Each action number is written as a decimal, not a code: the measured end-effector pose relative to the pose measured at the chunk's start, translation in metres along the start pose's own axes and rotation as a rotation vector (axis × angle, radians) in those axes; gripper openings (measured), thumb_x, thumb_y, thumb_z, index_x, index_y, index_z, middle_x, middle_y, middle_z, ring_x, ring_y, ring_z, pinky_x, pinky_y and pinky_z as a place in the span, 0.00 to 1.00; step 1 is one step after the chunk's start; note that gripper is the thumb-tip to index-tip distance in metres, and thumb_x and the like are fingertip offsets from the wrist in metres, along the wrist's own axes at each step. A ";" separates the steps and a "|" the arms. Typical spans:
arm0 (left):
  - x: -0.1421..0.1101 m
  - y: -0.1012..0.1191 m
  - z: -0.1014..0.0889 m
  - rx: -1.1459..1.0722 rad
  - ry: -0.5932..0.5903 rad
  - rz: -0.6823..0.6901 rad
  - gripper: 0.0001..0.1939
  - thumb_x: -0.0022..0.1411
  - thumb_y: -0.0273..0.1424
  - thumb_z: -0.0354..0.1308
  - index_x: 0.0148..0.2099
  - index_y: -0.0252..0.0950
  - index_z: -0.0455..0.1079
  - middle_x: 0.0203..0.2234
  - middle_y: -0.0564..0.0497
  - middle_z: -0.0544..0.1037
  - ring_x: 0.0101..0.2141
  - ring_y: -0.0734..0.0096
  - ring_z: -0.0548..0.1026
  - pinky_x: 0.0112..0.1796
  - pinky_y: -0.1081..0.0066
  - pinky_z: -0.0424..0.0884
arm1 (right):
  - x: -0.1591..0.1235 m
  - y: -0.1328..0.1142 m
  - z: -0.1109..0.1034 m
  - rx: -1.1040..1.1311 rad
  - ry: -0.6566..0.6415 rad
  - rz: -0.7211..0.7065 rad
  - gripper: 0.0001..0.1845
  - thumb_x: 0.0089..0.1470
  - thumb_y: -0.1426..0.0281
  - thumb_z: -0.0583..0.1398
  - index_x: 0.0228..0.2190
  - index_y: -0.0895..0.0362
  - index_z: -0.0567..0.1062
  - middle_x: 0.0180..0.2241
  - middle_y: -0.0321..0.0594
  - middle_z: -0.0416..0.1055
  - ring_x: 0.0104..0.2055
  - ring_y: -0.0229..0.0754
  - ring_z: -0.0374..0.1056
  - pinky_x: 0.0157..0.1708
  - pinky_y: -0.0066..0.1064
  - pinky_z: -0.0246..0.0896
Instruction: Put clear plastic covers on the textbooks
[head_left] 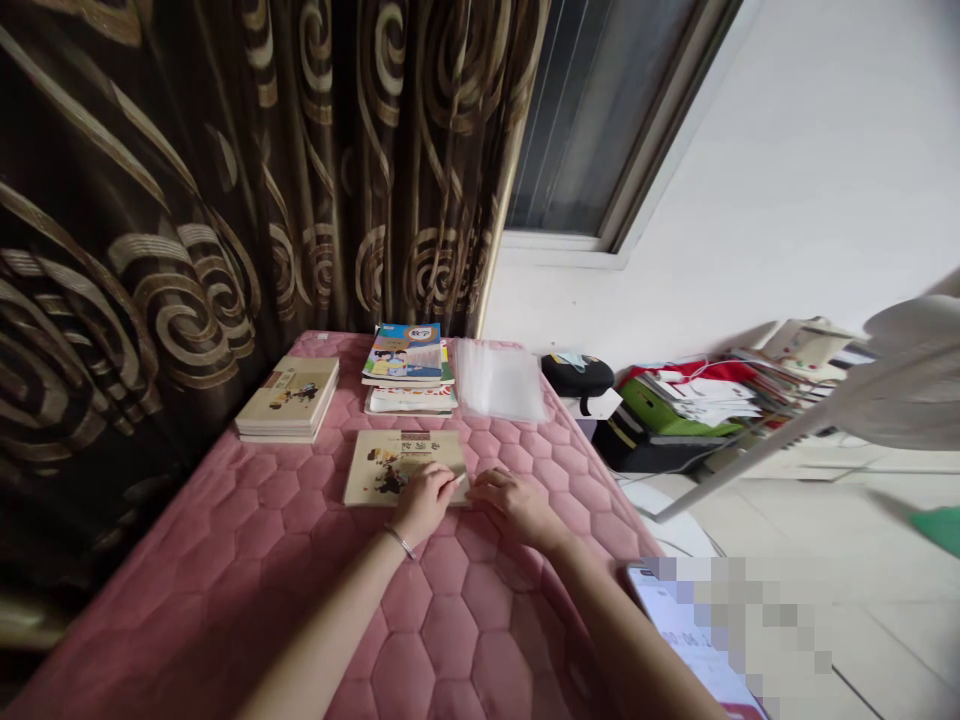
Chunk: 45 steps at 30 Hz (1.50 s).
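A beige book [409, 450] with dark writing and small painted figures lies flat on the pink quilted bedding. My left hand [424, 503] rests over its lower right part, fingers pinched together near the right edge; a small pale bit shows at the fingertips, too small to make out. Against that same edge, my right hand [516, 503] has its fingers curled and closed on the book's side. Behind the book are a stack of colourful textbooks [407, 352] and a pile of clear plastic book covers [510, 385]. Several similar beige books [289, 390] are stacked at the left.
The pink quilted bedding [450, 620] reaches a patterned curtain [300, 170] at the left. A phone [686, 625] lies by the right edge. Beyond it stand a black case [577, 375], a green box of papers [660, 410] and a white fan [900, 375].
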<state>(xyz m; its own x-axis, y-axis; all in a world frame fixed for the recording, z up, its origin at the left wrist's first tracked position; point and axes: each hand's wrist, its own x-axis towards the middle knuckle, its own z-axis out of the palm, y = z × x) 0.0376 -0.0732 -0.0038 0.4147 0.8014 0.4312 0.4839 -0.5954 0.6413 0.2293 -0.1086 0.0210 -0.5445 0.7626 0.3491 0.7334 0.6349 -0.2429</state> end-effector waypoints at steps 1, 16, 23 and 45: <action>0.000 -0.001 0.000 0.001 0.006 0.004 0.11 0.64 0.28 0.49 0.35 0.35 0.73 0.33 0.48 0.75 0.35 0.69 0.72 0.39 0.69 0.69 | -0.001 0.001 0.001 -0.017 0.002 -0.012 0.13 0.56 0.76 0.55 0.39 0.52 0.77 0.39 0.40 0.73 0.41 0.41 0.66 0.41 0.32 0.61; 0.002 -0.003 -0.001 0.035 -0.025 0.009 0.12 0.63 0.27 0.50 0.32 0.36 0.74 0.33 0.48 0.75 0.36 0.69 0.72 0.40 0.69 0.69 | -0.002 0.008 0.009 -0.323 0.096 -0.239 0.10 0.58 0.77 0.54 0.35 0.57 0.75 0.37 0.42 0.74 0.37 0.42 0.67 0.36 0.33 0.61; 0.002 0.000 -0.003 0.048 -0.018 0.004 0.12 0.62 0.27 0.50 0.32 0.35 0.74 0.33 0.47 0.75 0.36 0.69 0.73 0.41 0.69 0.69 | -0.004 0.008 0.017 -0.166 0.195 -0.100 0.13 0.59 0.77 0.54 0.45 0.56 0.72 0.39 0.42 0.73 0.40 0.42 0.65 0.40 0.34 0.62; 0.010 -0.004 -0.003 -0.040 0.050 -0.066 0.15 0.63 0.30 0.49 0.24 0.35 0.68 0.22 0.52 0.71 0.26 0.74 0.68 0.31 0.74 0.64 | 0.032 0.000 0.041 0.451 0.426 0.445 0.10 0.53 0.62 0.59 0.33 0.54 0.76 0.34 0.40 0.74 0.37 0.43 0.68 0.39 0.35 0.63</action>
<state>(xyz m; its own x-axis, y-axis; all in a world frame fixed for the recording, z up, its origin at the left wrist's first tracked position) 0.0375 -0.0627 0.0002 0.3431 0.8415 0.4174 0.4774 -0.5389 0.6940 0.1951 -0.0791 -0.0053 0.0350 0.9029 0.4285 0.5599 0.3374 -0.7567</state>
